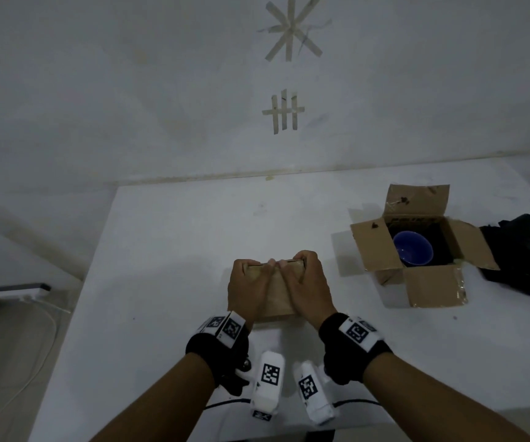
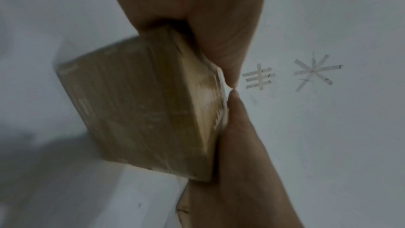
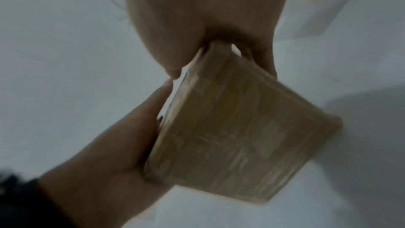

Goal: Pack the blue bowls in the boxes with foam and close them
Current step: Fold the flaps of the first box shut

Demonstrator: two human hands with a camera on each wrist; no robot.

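A closed brown cardboard box (image 1: 278,295) sits in the middle of the white table (image 1: 177,250). My left hand (image 1: 249,282) and right hand (image 1: 306,282) grip its two sides, fingers curled over the far edge and thumbs meeting on top. In the left wrist view the box (image 2: 142,110) is blurred, wedged between thumb and fingers of my left hand (image 2: 197,15). The right wrist view shows the box (image 3: 236,136) gripped by my right hand (image 3: 197,15). To the right stands an open box (image 1: 429,282), flaps spread, with a blue bowl (image 1: 413,252) inside on black foam.
A heap of black foam (image 1: 525,260) lies at the table's right edge beside the open box. Two white tagged blocks (image 1: 268,384) hang by my wrists near the table's front edge. The table's left edge drops to a floor with a cable. A wall rises behind.
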